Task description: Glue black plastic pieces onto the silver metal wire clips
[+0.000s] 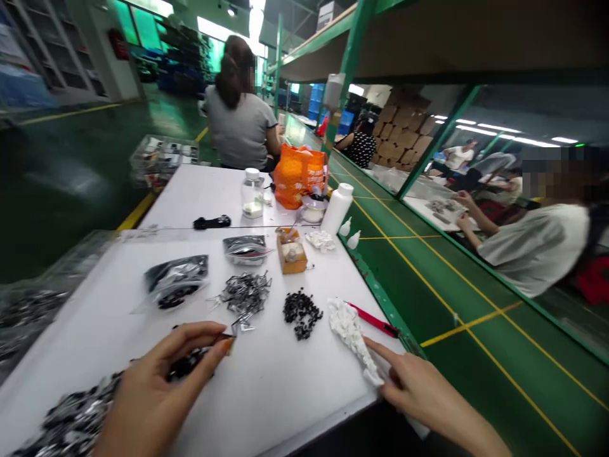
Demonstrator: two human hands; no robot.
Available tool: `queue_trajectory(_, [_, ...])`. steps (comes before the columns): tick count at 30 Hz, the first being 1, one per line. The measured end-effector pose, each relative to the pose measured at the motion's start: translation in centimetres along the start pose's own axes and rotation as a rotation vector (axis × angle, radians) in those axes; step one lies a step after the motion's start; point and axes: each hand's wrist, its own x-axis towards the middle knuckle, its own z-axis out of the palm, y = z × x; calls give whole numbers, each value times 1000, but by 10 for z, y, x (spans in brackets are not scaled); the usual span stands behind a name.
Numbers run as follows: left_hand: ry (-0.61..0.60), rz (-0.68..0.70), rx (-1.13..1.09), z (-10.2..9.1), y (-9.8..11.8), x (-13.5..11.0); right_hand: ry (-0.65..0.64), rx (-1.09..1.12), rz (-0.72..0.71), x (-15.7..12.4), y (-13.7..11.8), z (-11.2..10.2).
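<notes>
My left hand (pixel 166 381) pinches a small, thin dark part (pixel 232 336) between thumb and index finger, above the white table. The part's exact kind is too small to make out. My right hand (pixel 423 387) rests at the right edge of the table, index finger stretched out and touching a crumpled white tissue (pixel 349 333). Its fingers are apart, and the lower ones are partly hidden. Ahead of my left hand lies a heap of thin metal clips (pixel 246 293). Small black pieces (pixel 302 314) form a pile between my hands.
A red utility knife (pixel 373 319) lies beside the tissue. Behind stand a small cardboard box (pixel 292 254), a white bottle (pixel 337 208), a clear jar (pixel 252 197) and an orange bag (pixel 297 178). Bagged black parts (pixel 178 279) and a loose heap (pixel 78 416) lie left. Co-workers sit nearby.
</notes>
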Motion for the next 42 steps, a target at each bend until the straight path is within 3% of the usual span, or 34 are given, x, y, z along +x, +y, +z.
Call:
queue_trajectory(4, [-3, -165, -152, 10, 21, -32, 82, 207, -11, -14, 34, 17])
queue_trajectory(7, [59, -191, -301, 17, 30, -53, 99, 448, 51, -27, 55, 13])
queue_trajectory(9, [43, -202, -405, 20, 32, -65, 160, 662, 132, -31, 51, 6])
queue_trajectory(11, [3, -225, -477, 24, 33, -74, 290, 957, 193, -30, 26, 1])
queue_trajectory(13, [-23, -235, -512, 27, 32, -81, 425, 1327, 150, -26, -18, 1])
queue_trajectory(14, [-26, -217, -513, 29, 31, -84, 404, 1527, 87, -24, -44, 2])
queue_trajectory(18, [37, 62, -420, 34, 30, -94, -35, 1909, -106, -19, -137, 15])
queue_trajectory(20, [64, 224, -349, 33, 29, -97, -109, 1967, -116, -20, -160, 21])
queue_trajectory(22, [51, 327, -317, 31, 26, -100, -118, 1980, -106, -21, -167, 25])
queue_trajectory(29, [-92, 436, -312, 32, 18, -104, -130, 1935, -51, -21, -156, 24])
queue_trajectory(31, [-92, 400, -322, 35, 20, -105, -68, 1928, -25, -20, -155, 24])
queue_trajectory(35, [-115, 173, -415, 40, 26, -106, 48, 1893, 2, -19, -155, 25])
queue_trajectory(42, [-205, -4, -432, 41, 29, -103, 96, 1839, 10, -20, -153, 28])
